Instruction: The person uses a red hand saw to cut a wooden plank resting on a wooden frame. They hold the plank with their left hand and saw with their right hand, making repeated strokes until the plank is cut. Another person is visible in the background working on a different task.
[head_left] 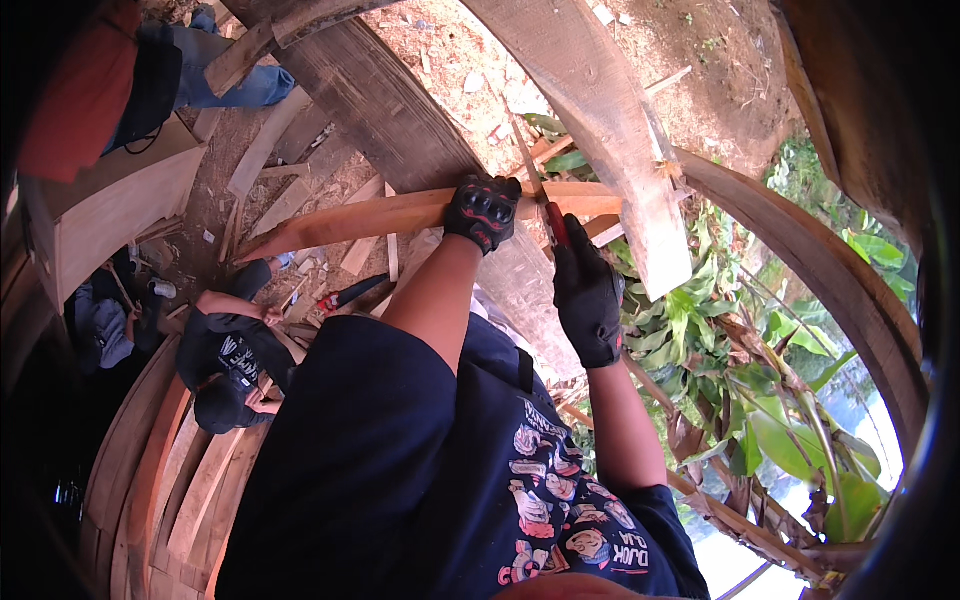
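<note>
My left hand (482, 213), in a black glove with hard knuckle guards, is closed around a curved reddish wooden plank (370, 217) and presses it down across a dark weathered board (385, 110). My right hand (588, 295), also gloved in black, grips the red handle of a handsaw (530, 165). The saw's narrow blade points away from me and lies against the plank just right of my left hand. Right of the blade, the plank's end passes beside a broad pale curved timber (600, 110).
At the left, a person in a dark shirt and cap (225, 400) sits low; another stands in jeans (235, 65) at the upper left. A large curved beam (820, 260) arcs along the right, beside green plants (690, 310). Wood scraps (270, 150) litter the ground.
</note>
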